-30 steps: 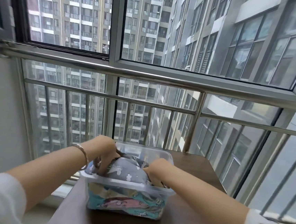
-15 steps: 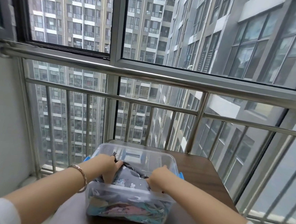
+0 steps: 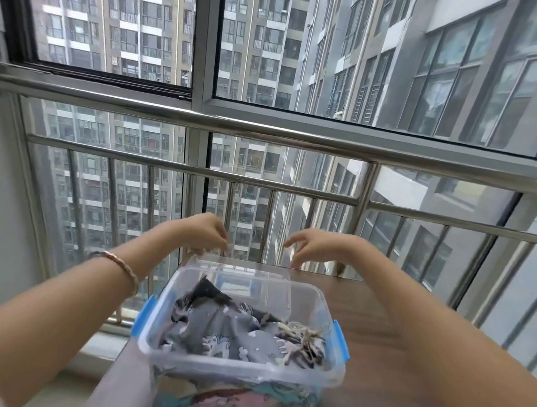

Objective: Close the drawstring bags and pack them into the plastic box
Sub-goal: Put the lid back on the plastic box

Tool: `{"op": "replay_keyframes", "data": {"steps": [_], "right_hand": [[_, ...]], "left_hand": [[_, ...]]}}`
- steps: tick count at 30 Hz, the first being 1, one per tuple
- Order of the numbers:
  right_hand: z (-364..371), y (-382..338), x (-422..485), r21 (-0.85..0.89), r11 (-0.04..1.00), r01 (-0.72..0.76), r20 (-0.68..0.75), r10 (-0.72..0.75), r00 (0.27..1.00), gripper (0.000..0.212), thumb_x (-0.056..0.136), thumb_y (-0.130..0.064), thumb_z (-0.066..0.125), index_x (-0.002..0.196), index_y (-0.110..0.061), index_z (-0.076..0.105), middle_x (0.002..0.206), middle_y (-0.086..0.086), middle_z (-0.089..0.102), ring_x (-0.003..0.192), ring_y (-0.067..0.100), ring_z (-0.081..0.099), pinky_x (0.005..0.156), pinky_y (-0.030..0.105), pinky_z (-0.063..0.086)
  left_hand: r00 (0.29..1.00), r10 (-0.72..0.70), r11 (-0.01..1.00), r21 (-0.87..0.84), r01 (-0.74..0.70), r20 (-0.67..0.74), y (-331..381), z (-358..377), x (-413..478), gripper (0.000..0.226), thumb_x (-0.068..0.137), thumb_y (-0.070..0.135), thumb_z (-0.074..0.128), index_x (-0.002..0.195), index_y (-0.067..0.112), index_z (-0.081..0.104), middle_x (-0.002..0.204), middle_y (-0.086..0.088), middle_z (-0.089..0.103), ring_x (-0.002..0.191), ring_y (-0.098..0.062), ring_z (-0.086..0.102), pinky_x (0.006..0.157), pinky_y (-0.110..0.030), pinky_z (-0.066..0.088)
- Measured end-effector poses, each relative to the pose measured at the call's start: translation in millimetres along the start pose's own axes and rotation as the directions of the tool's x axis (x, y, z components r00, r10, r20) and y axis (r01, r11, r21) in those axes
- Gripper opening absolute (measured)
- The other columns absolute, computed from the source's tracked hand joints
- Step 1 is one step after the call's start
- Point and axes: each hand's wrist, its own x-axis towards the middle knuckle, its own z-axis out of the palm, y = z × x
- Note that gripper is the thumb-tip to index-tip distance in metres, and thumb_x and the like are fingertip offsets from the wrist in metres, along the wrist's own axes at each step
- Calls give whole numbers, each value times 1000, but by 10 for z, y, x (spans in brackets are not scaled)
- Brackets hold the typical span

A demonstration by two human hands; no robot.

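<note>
Counting hands: we see two, both bare, reaching over the far side of the box.
Left hand [image 3: 207, 233]: fingers curled down onto the upper left corner of the lid, pinching it.
Right hand [image 3: 315, 245]: fingers bent and spread, one fingertip at the lid's upper right corner; we cannot tell whether it is gripping or only touching.
Lid [image 3: 241, 266]: one, clear thin plastic with rounded corners, standing tilted just behind the box's far wall.
Plastic box [image 3: 244, 370]: one, see-through, a rounded rectangle with a thick rim, standing open on the table near its left edge.
Latches [image 3: 143, 314]: two, blue plastic, one on each short side of the box, both hanging down.
Grey bag [image 3: 215, 329]: one, soft crumpled cloth with white prints, lying on top inside the box and filling it almost to the rim.
Cord [image 3: 300, 332]: one cream bundle, thin and tangled, at the grey bag's right end.
Teal and pink bag [image 3: 235, 400]: we count one through the front wall, patterned cloth pressed flat under the grey bag; we cannot tell whether there are more.
Table [image 3: 376, 361]: one, dark brown wood grain, smooth.
Bracelet [image 3: 120, 266]: one, thin twisted metal, on the left wrist.
Railing [image 3: 267, 131]: shiny steel tubes, right behind the table.
</note>
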Motion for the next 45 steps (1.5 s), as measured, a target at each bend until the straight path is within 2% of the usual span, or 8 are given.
{"op": "replay_keyframes", "data": {"steps": [7,11,21,24,28,34,39,45], "right_hand": [[422,888,1066,376,865,-331,137,302,943,36,91,-25,61,122,-12,51,101,4,54,77,11,50,71,25,47],[577,1137,1511,398,801,-448,289,354,890,82,84,-38,64,151,-15,22,154,19,26,138,30,35,115,47,28],[765,1145,1825,693,600,-400,258,311,915,82,89,-26,62,153,-13,12,157,18,18,139,34,31,109,40,34],[688,1176,1781,751,546,-370,226,315,922,89,80,-33,69,151,-14,19,150,23,33,129,36,44,105,42,40],[428,1123,1531,795,532,-290,45,426,904,62,82,-40,64,134,-11,44,78,4,50,68,17,46,73,26,42],[125,737,853,891,452,31,-218,368,904,65,96,-62,31,144,-18,42,122,7,48,105,23,50,105,45,29],[211,482,164,926,280,254,-345,355,869,82,95,-66,17,146,-4,31,145,10,40,135,29,37,115,45,17],[784,290,-488,800,436,413,-549,252,797,36,102,-44,32,110,-12,45,110,4,49,94,17,48,89,43,41]], "left_hand": [[939,-308,946,-52,319,155,-659,331,673,77,90,55,50,146,6,29,150,-14,33,131,-30,42,104,-46,40],[887,-403,904,-53,424,228,-821,414,950,77,94,57,40,150,9,19,158,-11,17,144,-31,20,115,-44,19],[834,-428,803,-277,528,349,-1115,519,1158,91,85,68,45,152,22,5,160,-9,-7,145,-38,3,114,-59,16],[887,-381,799,-391,457,259,-1044,462,1128,89,84,67,47,152,23,10,160,-10,-1,143,-43,7,110,-66,14],[925,-371,750,-560,352,84,-885,303,964,112,75,73,54,151,21,-9,160,-9,-9,142,-45,12,105,-70,18],[937,-251,682,-732,-8,-244,-452,120,414,102,76,82,35,149,31,-15,158,-2,-18,146,-32,-6,112,-63,5],[848,-215,543,-781,-308,-485,-33,107,-385,76,92,66,4,149,20,22,157,-9,20,144,-28,17,114,-53,3],[812,-212,600,-728,-332,-544,-182,531,-1017,105,69,91,19,142,17,38,147,-8,41,134,-26,36,112,-54,17]]}}
